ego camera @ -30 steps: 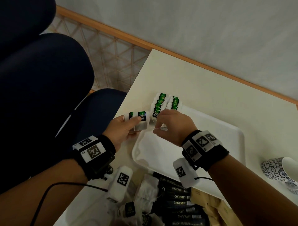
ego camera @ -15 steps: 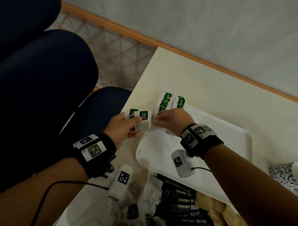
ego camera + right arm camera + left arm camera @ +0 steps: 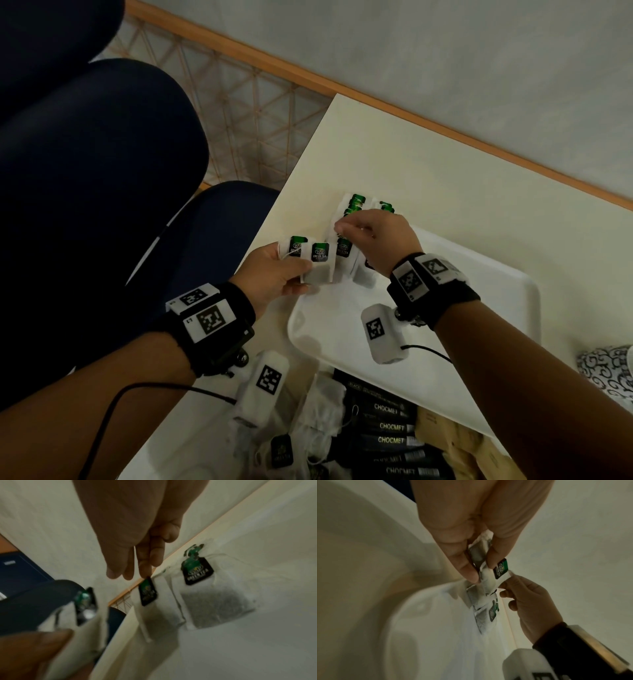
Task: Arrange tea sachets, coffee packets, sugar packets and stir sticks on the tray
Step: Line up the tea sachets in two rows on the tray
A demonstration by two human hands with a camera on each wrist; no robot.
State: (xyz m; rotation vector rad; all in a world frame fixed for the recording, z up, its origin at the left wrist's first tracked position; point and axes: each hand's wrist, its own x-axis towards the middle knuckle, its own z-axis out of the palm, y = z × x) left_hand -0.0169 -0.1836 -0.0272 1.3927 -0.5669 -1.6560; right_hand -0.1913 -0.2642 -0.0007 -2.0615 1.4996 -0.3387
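My left hand (image 3: 291, 270) grips a small bundle of green-tagged tea sachets (image 3: 318, 260) over the table edge beside the white tray (image 3: 479, 308); in the left wrist view its fingertips (image 3: 471, 574) pinch that bundle (image 3: 486, 577). My right hand (image 3: 342, 228) pinches the top of one tea sachet (image 3: 343, 253), which hangs right next to the bundle. The right wrist view shows this sachet (image 3: 154, 608) dangling under the fingertips (image 3: 144, 572). Two rows of tea sachets (image 3: 356, 202) lie on the tray's far left corner, partly hidden by my right hand.
Black coffee packets (image 3: 387, 428), brown packets (image 3: 445, 442) and loose tea sachets (image 3: 322, 411) lie heaped on the table near me. A patterned cup (image 3: 606, 373) stands at the right. The table's left edge runs beside a dark blue chair (image 3: 102, 171).
My right hand has lifted away from the tray floor toward the rows, and a sachet now hangs from its fingertips. The left hand has kept hold of its bundle.
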